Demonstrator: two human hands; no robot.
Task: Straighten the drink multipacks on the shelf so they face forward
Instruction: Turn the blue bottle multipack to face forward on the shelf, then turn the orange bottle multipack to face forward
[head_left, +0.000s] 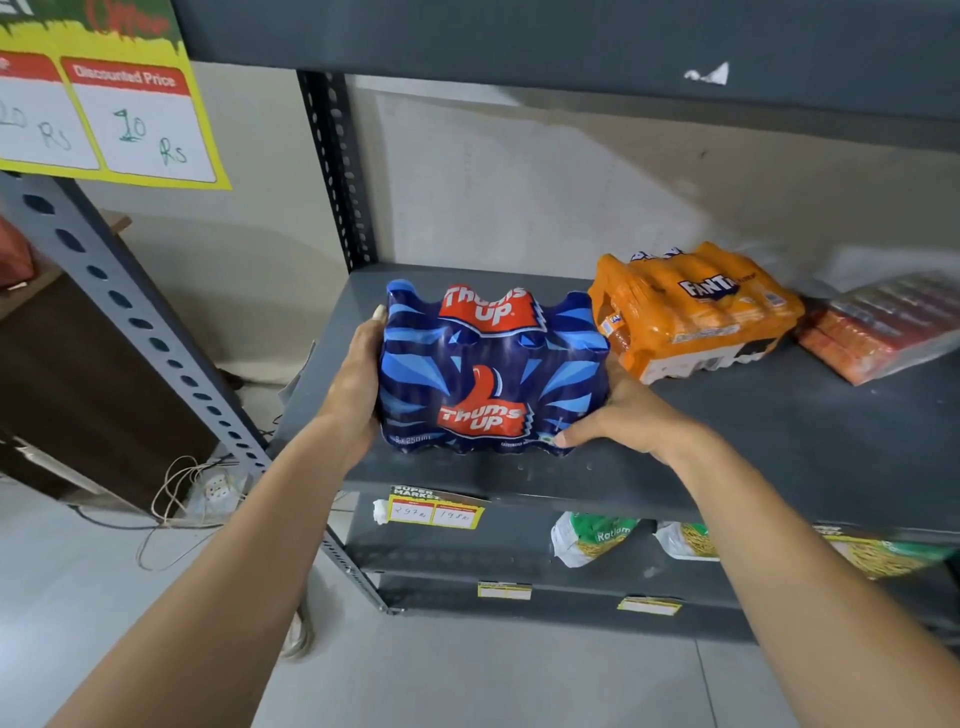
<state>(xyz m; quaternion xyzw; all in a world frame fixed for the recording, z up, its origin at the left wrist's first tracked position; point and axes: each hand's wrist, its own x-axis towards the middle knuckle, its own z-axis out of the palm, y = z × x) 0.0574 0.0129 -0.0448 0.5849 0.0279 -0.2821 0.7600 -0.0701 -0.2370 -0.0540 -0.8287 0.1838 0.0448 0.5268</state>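
Observation:
A blue Thums Up multipack (488, 369) stands on the grey shelf (779, 431) near its front left, with its printed face towards me. My left hand (358, 379) presses flat against its left side. My right hand (623, 415) holds its lower right corner, thumb on the front. Behind and to the right lies an orange Fanta multipack (696, 312), turned at an angle. A third, clear-wrapped orange and red pack (883, 332) lies askew at the far right, blurred.
The shelf above (571, 36) overhangs the packs. A perforated upright (337, 166) stands at the back left. Price tags (434, 512) hang on the shelf edge. Snack bags (592, 538) lie on the lower shelf. Cables (182, 499) lie on the floor to the left.

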